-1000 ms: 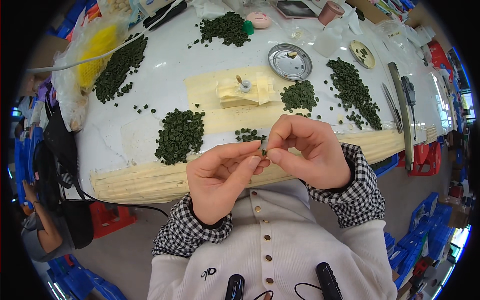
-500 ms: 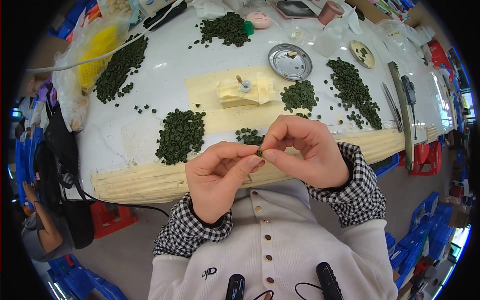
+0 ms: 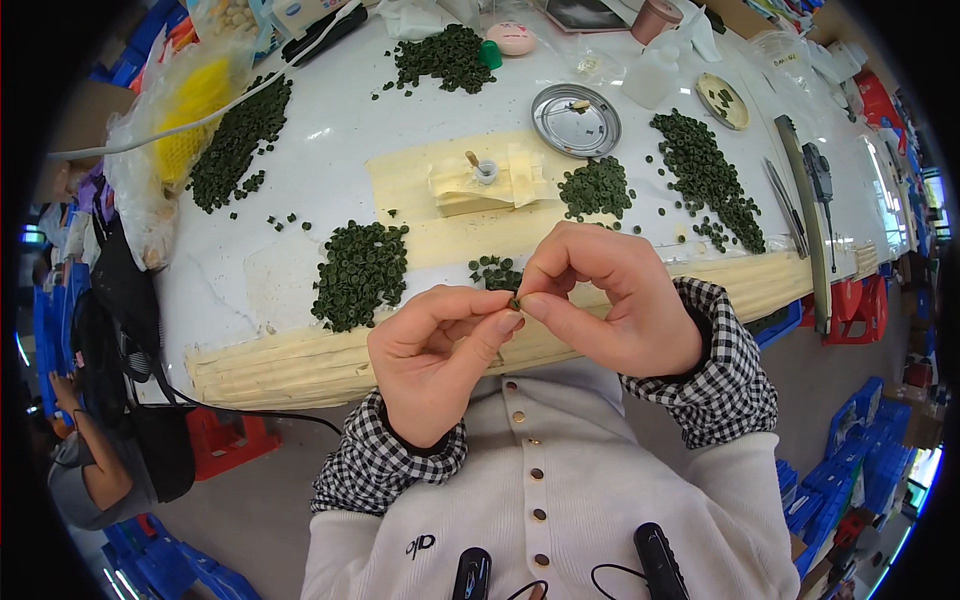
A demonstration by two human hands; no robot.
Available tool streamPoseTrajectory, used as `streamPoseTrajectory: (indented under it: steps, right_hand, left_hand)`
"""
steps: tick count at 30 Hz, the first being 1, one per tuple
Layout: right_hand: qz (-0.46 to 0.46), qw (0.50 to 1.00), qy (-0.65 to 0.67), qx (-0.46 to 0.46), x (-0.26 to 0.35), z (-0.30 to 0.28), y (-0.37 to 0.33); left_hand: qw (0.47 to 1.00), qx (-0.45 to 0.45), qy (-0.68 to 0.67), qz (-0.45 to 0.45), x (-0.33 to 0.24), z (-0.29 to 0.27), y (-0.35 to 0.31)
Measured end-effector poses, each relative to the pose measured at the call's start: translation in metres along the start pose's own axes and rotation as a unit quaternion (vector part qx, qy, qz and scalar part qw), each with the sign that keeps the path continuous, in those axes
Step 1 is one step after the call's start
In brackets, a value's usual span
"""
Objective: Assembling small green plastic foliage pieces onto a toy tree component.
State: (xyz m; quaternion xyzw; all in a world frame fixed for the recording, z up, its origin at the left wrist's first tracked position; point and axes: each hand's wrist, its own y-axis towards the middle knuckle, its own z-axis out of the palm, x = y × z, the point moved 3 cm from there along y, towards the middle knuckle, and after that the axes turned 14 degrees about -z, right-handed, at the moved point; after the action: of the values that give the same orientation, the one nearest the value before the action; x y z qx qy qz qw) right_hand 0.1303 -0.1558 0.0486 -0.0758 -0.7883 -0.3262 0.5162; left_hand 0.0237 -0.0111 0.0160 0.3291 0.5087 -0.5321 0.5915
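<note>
My left hand (image 3: pixel 428 358) and my right hand (image 3: pixel 618 310) meet above the table's near edge, fingertips almost touching. Between them is one small dark green round piece (image 3: pixel 515 303), pinched by thumb and forefinger on both sides. Fingers hide most of it, so its exact kind does not show. Just beyond my fingertips lies a small cluster of similar green pieces (image 3: pixel 494 272). A larger pile of green pieces (image 3: pixel 360 275) lies left of my left hand, and another pile (image 3: pixel 596 188) sits beyond my right hand.
A taped block with a small white cup (image 3: pixel 486 172) stands mid-table. Behind it is a round metal tin lid (image 3: pixel 576 120). More green piles (image 3: pixel 705 180) lie right, left and at the back. Tweezers (image 3: pixel 786 205) and a screwdriver (image 3: pixel 820 185) lie at right. A white cable (image 3: pixel 215 118) crosses the left.
Both hands keep their pinch on the small green piece and have barely moved. The whole view has shifted slightly.
</note>
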Motion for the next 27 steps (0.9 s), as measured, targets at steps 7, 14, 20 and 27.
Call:
streamPoseTrajectory:
  steps: [7,14,20,27]
  right_hand:
    - [-0.035,0.999,-0.039,0.006,0.004,-0.002,0.000]
    - [-0.003,0.956,-0.261,-0.135,0.020,-0.061,-0.018]
    - [0.084,0.880,-0.454,-0.115,0.013,-0.097,-0.060]
    - [0.053,0.852,-0.520,-0.039,0.005,-0.087,-0.059]
  left_hand:
    - [1.000,-0.004,0.027,0.006,-0.002,0.001,-0.001]
    - [0.995,-0.079,0.055,0.010,-0.007,-0.007,0.000]
    - [0.993,-0.108,0.051,0.006,-0.011,-0.012,0.004]
    - [0.993,-0.104,0.048,0.011,-0.010,-0.012,0.005]
